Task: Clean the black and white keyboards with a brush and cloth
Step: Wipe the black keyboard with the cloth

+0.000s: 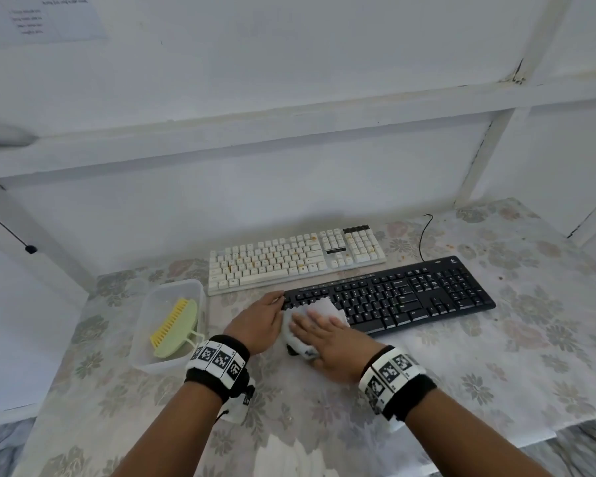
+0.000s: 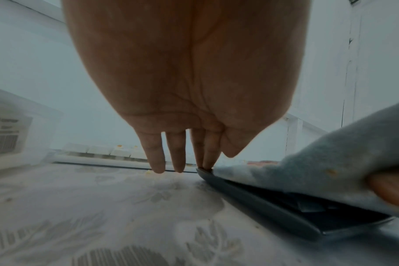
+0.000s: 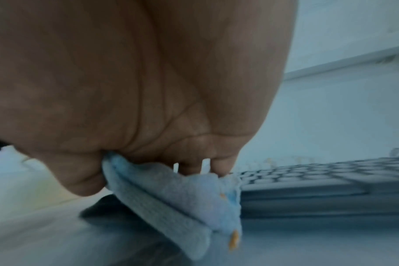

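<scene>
Pressing flat on a pale grey cloth (image 1: 319, 316), the right hand (image 1: 331, 342) spreads straight fingers over it at the left end of the black keyboard (image 1: 410, 296). The cloth is folded, has a zigzag edge and shows small orange specks in the right wrist view (image 3: 176, 198); part of it hangs over the keyboard's near left corner, and the thumb lies against its fold. The left hand (image 1: 257, 320) rests beside it with fingers straight, two fingertips (image 2: 207, 166) touching the keyboard's far left corner (image 2: 257, 203), holding nothing. The black keyboard lies angled on the flower-patterned tablecloth (image 1: 496, 356), its keys dark with white legends. Just behind it, nearly touching, lies the white keyboard (image 1: 289, 263), cream-coloured, with yellow-orange crumbs scattered over several keys. To the left of both stands a clear plastic container (image 1: 152, 359), and in it lies a pale green brush (image 1: 179, 328) with yellow bristles, tilted against the wall. A black cable (image 1: 424, 235) rises behind the black keyboard.
</scene>
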